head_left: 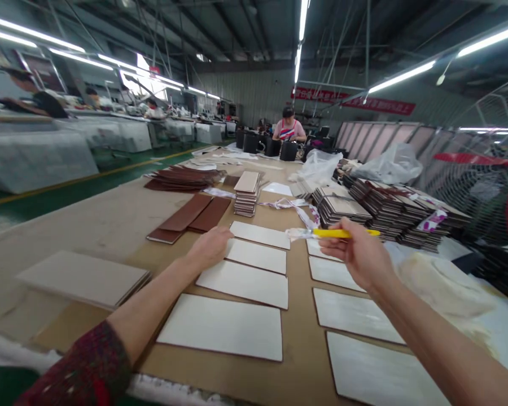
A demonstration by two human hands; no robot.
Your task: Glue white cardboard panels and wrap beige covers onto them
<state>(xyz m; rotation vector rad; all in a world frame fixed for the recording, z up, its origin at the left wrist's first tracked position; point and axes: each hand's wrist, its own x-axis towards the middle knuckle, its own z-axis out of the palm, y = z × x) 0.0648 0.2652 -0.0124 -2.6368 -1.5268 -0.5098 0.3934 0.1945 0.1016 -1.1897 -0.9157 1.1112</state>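
Note:
My right hand (358, 248) is closed around the yellow handle of a brush (347, 233). Its pale, whitish bristles point left and reach the right end of the farthest white panel (260, 234) in the left column. At that panel's left end, my left hand (211, 246) has its fingers closed at the edge. Several more white panels (224, 324) with thin dark edges lie towards me in this column. A second column of white panels (355, 313) runs on the right, partly covered by my right hand and forearm.
Left of the columns lie brown panels (186, 213) and a pale stack (84, 276). Beyond stands a narrow stack (246, 194). Larger stacks (381, 208), plastic bags (387, 163) and a caged fan (482, 169) are to the right. A co-worker (288, 128) is at the far end.

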